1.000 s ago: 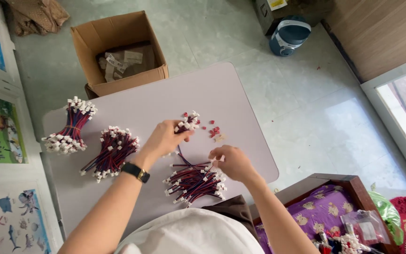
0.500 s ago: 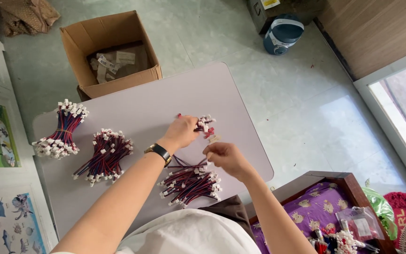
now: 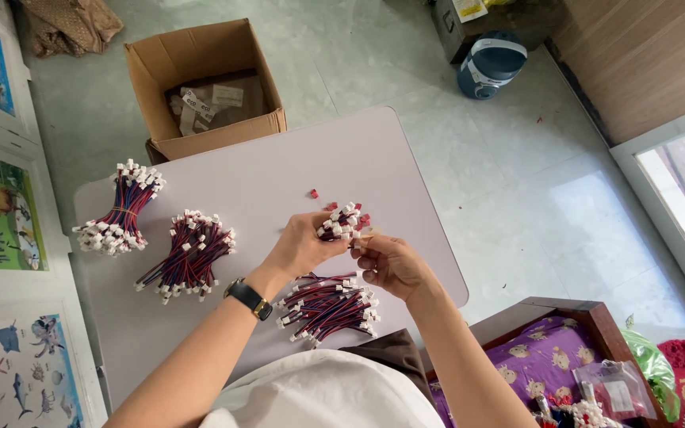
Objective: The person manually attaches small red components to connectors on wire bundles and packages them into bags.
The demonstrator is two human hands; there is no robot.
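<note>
The left hand (image 3: 304, 246) is clenched around a small bunch of wires (image 3: 341, 224), held just above the tabletop (image 3: 279, 170). The bunch's white connector ends fan out past the fingers, toward the right hand (image 3: 390, 261), and a few red connectors show at its far edge. Its long axis runs from the left palm outward and slightly away from the person, so the free ends point at the right hand.

The right hand sits just beside the bunch, its fingertips pinched at the nearest connector ends; whether they grip one wire or only touch it cannot be told. Both hands meet at the bunch, with the left carrying it.

Nearer the person than the bunch, a loose pile of wires (image 3: 328, 305) lies on the tabletop under the wrists. Left of the bunch lie two tied bundles, one near (image 3: 189, 256) and one farther out (image 3: 118, 208). A single red connector (image 3: 313, 193) lies just beyond the bunch. An open carton (image 3: 204, 83) stands on the floor past the tabletop.

Against half a second ago, the bunch is lifted nearer the person and the hands are closer together.
</note>
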